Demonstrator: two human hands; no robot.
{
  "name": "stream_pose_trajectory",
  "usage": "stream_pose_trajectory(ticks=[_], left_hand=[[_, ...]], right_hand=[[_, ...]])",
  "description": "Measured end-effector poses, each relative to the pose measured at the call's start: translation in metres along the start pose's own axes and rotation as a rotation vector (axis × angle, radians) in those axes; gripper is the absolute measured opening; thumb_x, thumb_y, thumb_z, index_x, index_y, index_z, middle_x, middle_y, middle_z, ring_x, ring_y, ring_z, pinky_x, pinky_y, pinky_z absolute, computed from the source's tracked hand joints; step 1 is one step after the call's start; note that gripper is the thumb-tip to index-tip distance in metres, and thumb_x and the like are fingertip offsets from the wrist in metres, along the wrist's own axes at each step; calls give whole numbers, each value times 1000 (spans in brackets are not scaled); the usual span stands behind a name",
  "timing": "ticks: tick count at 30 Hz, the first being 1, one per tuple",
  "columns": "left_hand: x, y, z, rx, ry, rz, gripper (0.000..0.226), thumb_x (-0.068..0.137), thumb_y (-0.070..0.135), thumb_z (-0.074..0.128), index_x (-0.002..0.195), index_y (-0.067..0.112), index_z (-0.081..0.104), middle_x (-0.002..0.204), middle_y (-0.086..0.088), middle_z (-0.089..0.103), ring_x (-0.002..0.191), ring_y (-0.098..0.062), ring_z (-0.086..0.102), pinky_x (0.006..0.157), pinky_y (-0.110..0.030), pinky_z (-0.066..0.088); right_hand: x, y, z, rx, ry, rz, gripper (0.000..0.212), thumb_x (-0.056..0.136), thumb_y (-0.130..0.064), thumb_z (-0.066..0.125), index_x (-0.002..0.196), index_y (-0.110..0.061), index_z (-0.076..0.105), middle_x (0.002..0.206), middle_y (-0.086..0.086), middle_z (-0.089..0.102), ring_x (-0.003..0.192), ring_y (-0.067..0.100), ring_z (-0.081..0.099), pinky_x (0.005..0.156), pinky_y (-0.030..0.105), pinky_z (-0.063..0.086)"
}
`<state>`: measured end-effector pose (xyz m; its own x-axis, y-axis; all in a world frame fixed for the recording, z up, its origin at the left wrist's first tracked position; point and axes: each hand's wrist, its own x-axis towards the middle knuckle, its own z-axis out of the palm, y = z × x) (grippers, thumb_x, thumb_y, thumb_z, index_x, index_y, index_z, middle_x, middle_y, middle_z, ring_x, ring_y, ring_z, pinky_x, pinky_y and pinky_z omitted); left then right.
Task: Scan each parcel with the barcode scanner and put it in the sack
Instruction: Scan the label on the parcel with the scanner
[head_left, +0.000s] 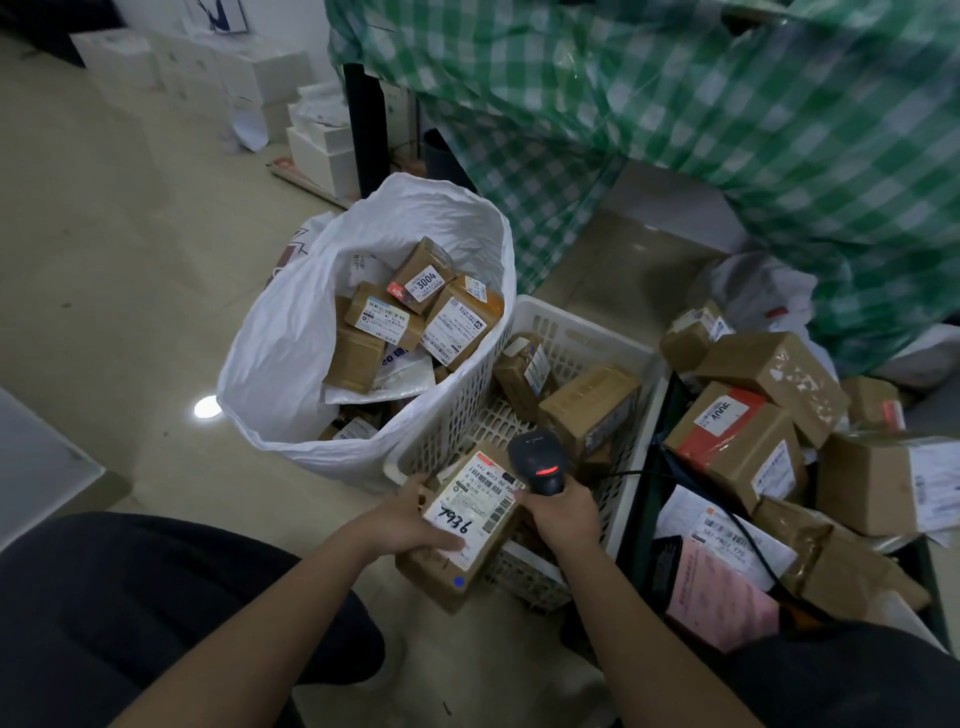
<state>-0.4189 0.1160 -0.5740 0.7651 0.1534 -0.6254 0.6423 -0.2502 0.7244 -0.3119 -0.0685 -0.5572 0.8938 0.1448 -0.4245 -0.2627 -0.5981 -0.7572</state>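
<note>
I see the left hand (402, 522) gripping a brown cardboard parcel (467, 525) from its left side, thumb laid across the white shipping label, fingers wrapped under the box. The label faces up and carries a handwritten 7936 in black marker, plus printed barcodes along its right edge. The parcel sits low in the view, over the near corner of a white plastic basket (566, 332).

The right hand (563, 512) is clenched around the handle of a black barcode scanner (537, 462). The scanner head sits just beside the parcel's upper right corner, with a red light glowing on it. Its black cable (727, 512) trails off to the right across the pile there.

The white sack (291, 338) stands open on the floor, touching the basket's left side. Inside it I count at least 5 brown labelled boxes, 1 of them marked 3004 (423, 278). The basket itself holds 2 or 3 more brown parcels against its far and right walls.

To the right, a dark green crate (644, 499) is heaped with larger cardboard boxes, padded mailers and a pink sheet (722, 597). A green-and-white checked bag (779, 156) hangs over the upper right. White boxes (208, 67) are stacked along the far wall.
</note>
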Motion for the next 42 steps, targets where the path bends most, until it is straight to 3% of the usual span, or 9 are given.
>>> stream_pose_trajectory(ticks=[4, 9, 12, 15, 20, 23, 28, 32, 42], left_hand=[[1, 8, 20, -148, -36, 45, 56, 85, 38, 70, 134, 27, 47, 114, 8, 69, 101, -10, 67, 93, -36, 54], [-3, 18, 22, -418, 32, -19, 43, 93, 51, 51, 127, 33, 33, 98, 3, 74, 94, -16, 70, 81, -35, 56], [-7, 30, 19, -501, 33, 49, 50, 91, 42, 60, 128, 27, 30, 100, 0, 73, 92, -17, 71, 83, -36, 57], [-13, 46, 10, -451, 59, 147, 62, 84, 31, 71, 129, 26, 27, 114, -1, 63, 94, -16, 70, 72, -29, 58], [-13, 69, -15, -395, 210, 262, 92, 74, 29, 80, 144, 28, 20, 132, 2, 46, 109, -16, 58, 70, -27, 58], [-8, 76, -34, -399, 270, 272, 93, 71, 36, 81, 146, 22, 28, 137, -1, 49, 113, -19, 59, 75, -29, 58], [-7, 89, -53, -559, 378, 321, 58, 77, 28, 77, 127, 26, 47, 124, -3, 57, 97, -16, 67, 76, -33, 59], [-5, 92, -61, -568, 406, 341, 64, 82, 21, 75, 138, 18, 46, 130, -5, 56, 96, -13, 67, 74, -29, 59], [-8, 88, -70, -532, 396, 347, 80, 69, 35, 82, 140, 23, 46, 134, -4, 56, 113, -23, 62, 86, -44, 57]], right_hand=[[-1, -4, 8, 56, 17, 54, 30, 77, -22, 77, 103, -11, 66, 99, 11, 69, 95, 30, 63, 80, 33, 46], [3, -15, 0, 230, 20, 48, 18, 71, -22, 79, 82, -17, 65, 79, 7, 69, 79, 27, 63, 76, 38, 49], [4, -30, -14, 337, 27, -4, 15, 72, -14, 78, 80, -17, 66, 77, 8, 70, 79, 27, 67, 76, 41, 53], [1, -52, -34, 411, 1, -70, 16, 77, -8, 77, 84, -14, 64, 78, 6, 70, 74, 20, 66, 71, 34, 52], [-4, -81, -60, 222, 33, -204, 15, 80, -26, 77, 76, -18, 65, 76, 6, 69, 74, 19, 63, 68, 32, 47], [-14, -83, -68, 124, 38, -227, 26, 80, -31, 76, 75, -7, 69, 74, 14, 71, 71, 24, 67, 63, 33, 48], [-29, -84, -70, 74, -45, -263, 25, 83, -27, 73, 78, -2, 69, 67, 13, 70, 63, 20, 68, 61, 33, 53], [-39, -87, -68, 67, -161, -277, 18, 86, -20, 69, 77, -5, 67, 63, 11, 69, 49, 9, 62, 49, 19, 49], [-45, -92, -66, 23, -232, -312, 30, 83, -14, 67, 85, 15, 62, 71, 31, 64, 47, 10, 63, 53, 26, 43]])
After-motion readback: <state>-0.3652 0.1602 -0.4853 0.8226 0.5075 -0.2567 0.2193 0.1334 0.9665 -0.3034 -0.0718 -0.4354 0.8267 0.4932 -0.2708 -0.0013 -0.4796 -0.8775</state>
